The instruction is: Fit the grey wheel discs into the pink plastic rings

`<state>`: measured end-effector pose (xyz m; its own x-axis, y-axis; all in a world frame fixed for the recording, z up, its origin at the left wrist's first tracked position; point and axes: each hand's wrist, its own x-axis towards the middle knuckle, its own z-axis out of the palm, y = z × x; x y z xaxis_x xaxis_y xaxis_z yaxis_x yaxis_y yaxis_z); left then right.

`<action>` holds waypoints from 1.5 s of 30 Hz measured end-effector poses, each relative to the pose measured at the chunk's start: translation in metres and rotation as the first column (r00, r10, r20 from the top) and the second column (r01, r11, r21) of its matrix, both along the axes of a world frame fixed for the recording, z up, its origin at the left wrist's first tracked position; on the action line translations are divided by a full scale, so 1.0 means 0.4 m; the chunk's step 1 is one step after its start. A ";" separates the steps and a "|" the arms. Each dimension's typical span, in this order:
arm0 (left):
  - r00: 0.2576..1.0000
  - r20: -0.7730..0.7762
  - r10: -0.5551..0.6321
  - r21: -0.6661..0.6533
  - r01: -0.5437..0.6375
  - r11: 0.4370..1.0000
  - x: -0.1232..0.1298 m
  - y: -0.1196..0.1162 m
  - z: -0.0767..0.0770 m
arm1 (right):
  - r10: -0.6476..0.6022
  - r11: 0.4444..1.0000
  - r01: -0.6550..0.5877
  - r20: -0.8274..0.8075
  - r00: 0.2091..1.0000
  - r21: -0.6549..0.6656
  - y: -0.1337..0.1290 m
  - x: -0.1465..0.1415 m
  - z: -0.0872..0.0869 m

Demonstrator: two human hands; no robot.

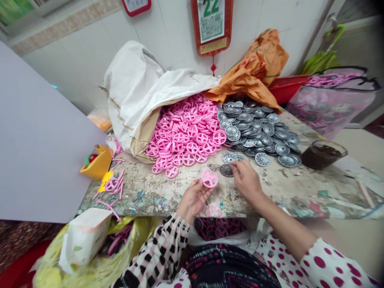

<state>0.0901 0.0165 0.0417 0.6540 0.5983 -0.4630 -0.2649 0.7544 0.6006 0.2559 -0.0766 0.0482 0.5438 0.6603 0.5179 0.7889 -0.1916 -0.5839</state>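
My left hand (195, 197) holds a pink plastic wheel (209, 179) with cross spokes upright by its rim, just above the table's front part. My right hand (246, 180) is closed in a pinch at the edge of a dark grey plastic disc (226, 171), which lies by a few lighter grey discs (230, 157). Behind my left hand spreads a heap of pink wheels (189, 136), spilling from a white sack (141, 88). To its right lies a heap of grey hubcap-like discs (255, 128) in front of an orange sack (252, 68).
A glass of dark liquid (324, 154) stands on the worn table (300, 192) at the right. Pink sticks (115, 188) and a yellow holder (97, 162) lie at the left. Below the edge are a yellow bag (51, 256) with a white box and a bag of pink wheels (220, 228).
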 end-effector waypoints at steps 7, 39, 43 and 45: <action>0.994 0.094 -0.048 0.091 0.040 0.995 0.009 -0.064 0.052 | 0.155 0.985 -0.152 -0.033 0.987 0.077 -0.001 -0.129 0.015; 0.278 -0.624 0.730 0.546 0.824 0.153 -0.159 0.273 -0.024 | 0.295 0.917 -0.250 0.106 0.950 -0.311 -0.155 -0.086 -0.052; 0.346 -0.661 0.665 0.532 0.842 0.091 -0.146 0.245 -0.017 | 0.036 0.908 0.096 0.305 0.952 -0.409 -0.149 0.001 -0.052; 0.462 -0.685 0.564 0.582 0.812 0.040 -0.139 0.205 -0.013 | -0.012 0.845 0.206 0.367 0.930 -0.493 -0.147 0.026 -0.054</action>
